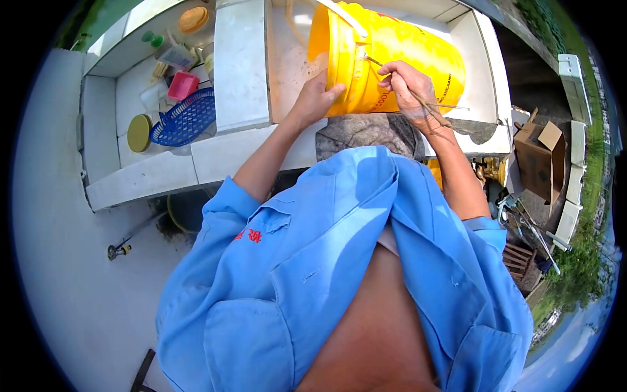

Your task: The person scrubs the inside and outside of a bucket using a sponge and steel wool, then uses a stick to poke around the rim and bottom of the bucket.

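Note:
A yellow bucket [418, 55] with dark lettering lies on its side in a tiled basin, its mouth facing left. My left hand [317, 98] grips the bucket's rim, thumb outside and fingers partly hidden at the opening. My right hand [410, 95] is closed around a thin brown stick [428, 104], which may be a twig or stiff wire. One end of it reaches the ear where the bucket's white handle [343, 17] joins the side. Its other ends stick out past my wrist. Below the bucket, a dark grey cloth [372, 136] drapes over the basin edge.
Left of a tiled divider [241, 65] are a blue plastic basket [186, 117], a pink container [183, 85], a round yellowish lid [139, 132] and a green-topped bottle [171, 52]. A cardboard box [541, 157] stands at right. A tap [119, 250] is at lower left.

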Demonstrator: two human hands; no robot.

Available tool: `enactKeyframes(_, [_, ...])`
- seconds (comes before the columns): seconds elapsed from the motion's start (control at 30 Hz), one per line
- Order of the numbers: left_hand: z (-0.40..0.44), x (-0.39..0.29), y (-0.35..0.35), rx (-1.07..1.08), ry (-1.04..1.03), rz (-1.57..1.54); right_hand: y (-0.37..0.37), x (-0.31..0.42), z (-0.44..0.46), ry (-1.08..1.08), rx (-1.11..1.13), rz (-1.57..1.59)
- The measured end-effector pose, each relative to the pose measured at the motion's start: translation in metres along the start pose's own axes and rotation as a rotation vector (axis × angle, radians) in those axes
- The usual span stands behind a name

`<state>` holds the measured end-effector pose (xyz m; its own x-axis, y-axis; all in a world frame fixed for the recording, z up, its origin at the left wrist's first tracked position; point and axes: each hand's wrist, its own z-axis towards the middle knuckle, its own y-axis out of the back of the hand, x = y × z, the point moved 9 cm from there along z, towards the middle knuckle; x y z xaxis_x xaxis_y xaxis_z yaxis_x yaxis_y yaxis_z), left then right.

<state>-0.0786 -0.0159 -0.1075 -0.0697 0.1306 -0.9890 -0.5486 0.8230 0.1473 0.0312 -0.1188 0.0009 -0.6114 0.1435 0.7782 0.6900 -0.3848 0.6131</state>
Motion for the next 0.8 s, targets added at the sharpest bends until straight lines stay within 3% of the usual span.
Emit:
enactKeyframes(0.3, [-0.003,0.001,0.002,-0.035,-0.009,0.020,-0.012,0.014,0.024,0.040,-0.102,0.043])
enactKeyframes(0.47, [-0.007,-0.009,0.001,-0.018,-0.005,0.080,0.005,0.041,0.023,0.151,-0.032,-0.398])
enactKeyframes(0.5, [-0.009,-0.006,0.000,-0.035,0.013,0.063,0.008,0.037,0.023,0.062,-0.038,-0.336])
enactKeyframes(0.6, [-0.012,-0.003,0.001,-0.053,0.012,0.043,0.000,0.026,0.024,0.095,-0.043,-0.193])
enactKeyframes(0.63, [-0.011,-0.004,0.001,-0.054,-0.013,0.042,-0.004,0.009,0.025,-0.060,-0.041,-0.057])
enactKeyframes(0.67, [-0.010,-0.002,0.001,-0.054,-0.014,0.041,-0.010,0.008,0.026,-0.059,-0.041,-0.058])
enactKeyframes(0.73, [-0.009,0.000,0.001,-0.055,-0.023,0.048,-0.009,0.004,0.026,-0.039,-0.168,0.323])
enactKeyframes(0.8, [-0.008,-0.001,0.001,-0.046,-0.015,0.047,-0.011,-0.007,0.026,-0.076,-0.110,0.338])
